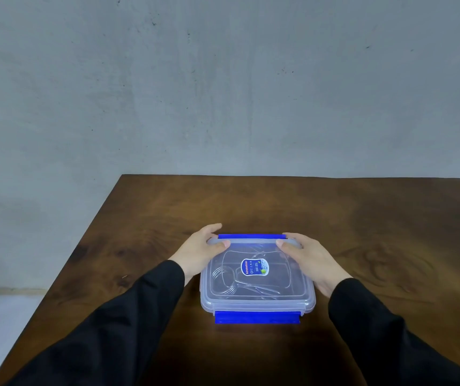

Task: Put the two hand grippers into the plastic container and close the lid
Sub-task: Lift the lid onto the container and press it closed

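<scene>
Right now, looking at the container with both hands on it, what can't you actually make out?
Head view only:
- Hand grippers: only faint curved outlines through the cloudy lid; their count is unclear.
- Far blue latch: the left hand and right hand cover its ends, so whether it is snapped down cannot be told.
- Near blue latch: glare hides whether it is locked.
- Lid sticker: print too small to read.
- Table: cut off at the right edge.

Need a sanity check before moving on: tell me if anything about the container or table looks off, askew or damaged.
Nothing looks damaged or spilled. The lid sits square on the plastic container, with the left hand and right hand at its far corners. Only the near blue latch flares outward, apparently unclipped; the far latch is unclear.
</scene>
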`<state>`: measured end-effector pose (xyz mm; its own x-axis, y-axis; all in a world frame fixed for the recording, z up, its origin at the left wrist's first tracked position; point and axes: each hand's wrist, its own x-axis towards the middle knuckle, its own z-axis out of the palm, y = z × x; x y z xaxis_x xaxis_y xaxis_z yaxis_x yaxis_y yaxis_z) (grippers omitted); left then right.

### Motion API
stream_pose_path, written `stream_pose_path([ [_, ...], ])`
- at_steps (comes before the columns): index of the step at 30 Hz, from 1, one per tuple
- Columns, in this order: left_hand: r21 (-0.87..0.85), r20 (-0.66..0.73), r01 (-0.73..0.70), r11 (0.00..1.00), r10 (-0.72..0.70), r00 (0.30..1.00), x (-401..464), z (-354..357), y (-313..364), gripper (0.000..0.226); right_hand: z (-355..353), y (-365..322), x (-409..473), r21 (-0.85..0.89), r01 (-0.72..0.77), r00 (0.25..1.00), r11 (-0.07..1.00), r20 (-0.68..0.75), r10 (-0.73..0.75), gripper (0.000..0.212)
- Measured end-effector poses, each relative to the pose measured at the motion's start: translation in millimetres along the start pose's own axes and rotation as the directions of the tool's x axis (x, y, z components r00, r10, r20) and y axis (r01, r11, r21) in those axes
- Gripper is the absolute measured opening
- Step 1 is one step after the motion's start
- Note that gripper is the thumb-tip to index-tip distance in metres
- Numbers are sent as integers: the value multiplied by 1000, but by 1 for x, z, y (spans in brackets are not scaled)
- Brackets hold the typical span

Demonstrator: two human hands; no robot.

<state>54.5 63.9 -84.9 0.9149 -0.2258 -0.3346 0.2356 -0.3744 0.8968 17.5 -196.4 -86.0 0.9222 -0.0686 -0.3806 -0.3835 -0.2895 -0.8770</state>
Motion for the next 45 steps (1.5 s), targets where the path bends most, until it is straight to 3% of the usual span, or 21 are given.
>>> stream_pose_path([
  [4,-26,8,-33,999,33,999,0,1,-2,31,-2,2,1,-19,37,999,999,24,-36,32],
  [7,56,-20,-65,996,66,998,-2,-1,-1,20,-1,0,1,-71,77,997,994,21,-76,28],
  [13,65,-28,-67,996,69,997,-1,3,-1,24,-2,0,2,-97,91,996,991,16,-90,27],
  [16,298,-71,-141,944,170,983,-2,3,-3,35,-4,5,-3,-297,249,957,922,-68,-281,38],
  [17,401,-121,-196,895,264,957,-7,2,-6,39,-6,8,-10,-366,345,911,865,-91,-402,40],
  [19,550,-136,-369,750,516,846,-29,2,-14,44,-12,18,-31,-462,536,795,706,-3,-606,37],
  [22,747,157,-569,345,740,654,-63,4,-40,56,-22,55,-53,-618,682,644,391,255,-721,47],
  [24,810,314,-563,161,692,650,-75,8,-61,67,-25,79,-56,-678,679,631,282,342,-696,65],
  [26,851,346,-515,100,631,694,-76,12,-75,72,-21,92,-56,-717,658,636,229,366,-679,74],
  [29,865,311,-490,110,650,694,-72,17,-79,67,-15,92,-52,-739,635,622,224,317,-717,73],
  [33,846,284,-508,162,670,686,-75,19,-79,62,-19,89,-55,-700,668,616,253,329,-716,58],
  [39,795,172,-530,295,728,664,-79,19,-75,40,-22,85,-57,-626,696,604,351,247,-758,40],
  [45,741,76,-527,417,727,683,-80,27,-84,43,-15,85,-61,-625,653,651,429,173,-739,46],
])
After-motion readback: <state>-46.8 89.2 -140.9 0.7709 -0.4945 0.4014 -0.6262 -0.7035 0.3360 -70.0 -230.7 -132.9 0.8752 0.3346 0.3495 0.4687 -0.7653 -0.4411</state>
